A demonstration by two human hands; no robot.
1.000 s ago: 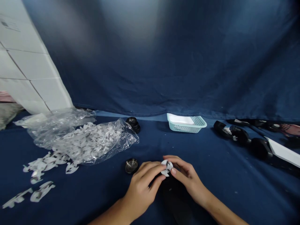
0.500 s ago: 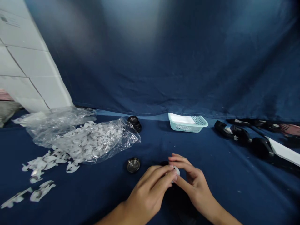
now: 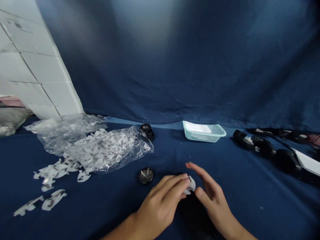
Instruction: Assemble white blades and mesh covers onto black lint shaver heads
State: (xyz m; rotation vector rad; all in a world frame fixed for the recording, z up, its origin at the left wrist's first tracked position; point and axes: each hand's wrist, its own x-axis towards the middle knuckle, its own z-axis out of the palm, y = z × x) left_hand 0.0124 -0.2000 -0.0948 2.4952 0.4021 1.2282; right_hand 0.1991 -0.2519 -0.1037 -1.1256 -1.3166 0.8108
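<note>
My left hand (image 3: 162, 203) is closed on a small white plastic piece (image 3: 191, 186), whose rounded edge shows past the fingertips. Just right of the piece is my right hand (image 3: 212, 195), its thumb and fingers apart and nothing between them. Beneath the hands lies a black object (image 3: 193, 216), mostly hidden and hard to make out against the dark cloth. A round black perforated part (image 3: 146, 175) rests on the cloth to the left of my left hand.
Clear bags hold many white pieces (image 3: 105, 146), with loose ones (image 3: 53, 200) at the left. Stacked black round parts (image 3: 147, 131) sit behind. A light-blue basket (image 3: 205, 136) stands at the back, and black items (image 3: 285, 160) lie at the right.
My right hand has let go of the white piece and opened, moving slightly right. More of the piece shows now. The whole view has shifted a little, so things appear farther right.
</note>
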